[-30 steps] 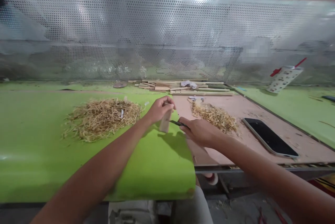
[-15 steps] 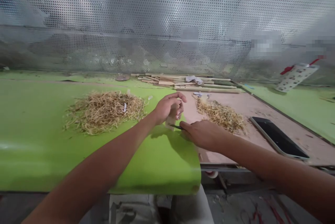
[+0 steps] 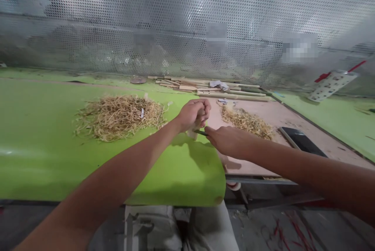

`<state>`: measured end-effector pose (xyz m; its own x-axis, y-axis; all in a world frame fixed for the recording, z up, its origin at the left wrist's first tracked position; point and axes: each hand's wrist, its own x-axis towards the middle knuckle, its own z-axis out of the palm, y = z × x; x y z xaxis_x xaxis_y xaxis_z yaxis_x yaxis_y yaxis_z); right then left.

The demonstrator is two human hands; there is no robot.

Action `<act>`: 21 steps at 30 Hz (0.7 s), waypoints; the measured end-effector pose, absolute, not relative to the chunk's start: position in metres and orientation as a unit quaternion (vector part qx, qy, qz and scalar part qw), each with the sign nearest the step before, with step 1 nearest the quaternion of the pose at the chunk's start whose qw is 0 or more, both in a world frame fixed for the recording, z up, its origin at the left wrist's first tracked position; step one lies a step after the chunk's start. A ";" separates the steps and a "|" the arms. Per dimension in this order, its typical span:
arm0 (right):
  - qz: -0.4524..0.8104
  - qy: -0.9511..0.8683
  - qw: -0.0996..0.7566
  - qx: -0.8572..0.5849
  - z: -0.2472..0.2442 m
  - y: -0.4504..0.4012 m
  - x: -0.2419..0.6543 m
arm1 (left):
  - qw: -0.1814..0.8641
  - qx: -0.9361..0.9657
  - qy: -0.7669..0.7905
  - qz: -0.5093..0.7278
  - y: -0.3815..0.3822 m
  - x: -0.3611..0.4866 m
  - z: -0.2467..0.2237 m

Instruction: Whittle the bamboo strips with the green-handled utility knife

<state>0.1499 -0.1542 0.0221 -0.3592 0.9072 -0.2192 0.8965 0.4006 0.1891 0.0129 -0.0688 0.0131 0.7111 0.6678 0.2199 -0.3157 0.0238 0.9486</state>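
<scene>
My left hand [image 3: 195, 113] is curled above the green mat's right part, its fingers bent inward. A small pale, translucent piece [image 3: 191, 131] shows just under it; whether the fingers grip it is unclear. My right hand [image 3: 224, 139] is closed round a thin dark tool [image 3: 200, 132], whose tip points left to the pale piece. A large heap of dry tan strands [image 3: 120, 118] lies on the green mat [image 3: 47, 137] to the left. Behind my right hand, a smaller heap of strands [image 3: 249, 121] rests on a pinkish board [image 3: 269, 112].
Thin wooden sticks [image 3: 234, 95] lie along the back before a perforated metal screen [image 3: 175, 16]. A phone [image 3: 301, 140] rests on the board at right, partly behind my right forearm. A patterned cup [image 3: 333, 85] with a red straw stands beyond.
The view has shifted, so the mat and heaps sit slightly higher. My left fingers have curled in more. My right hand still holds the dark tool at the pale piece.
</scene>
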 end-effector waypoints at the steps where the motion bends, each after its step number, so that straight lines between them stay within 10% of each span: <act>1: 0.016 0.823 0.147 0.549 0.023 -0.154 0.149 | 0.702 0.603 0.145 0.351 -0.070 0.013 0.014; 21: 0.025 0.841 0.164 0.515 0.005 -0.157 0.149 | 0.659 0.633 0.159 0.374 -0.071 0.014 0.012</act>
<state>0.1489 -0.1568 0.0049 -0.4162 0.8743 -0.2498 0.8579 0.4686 0.2106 0.0137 -0.0709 0.0125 0.6691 0.6946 0.2642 -0.2914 -0.0819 0.9531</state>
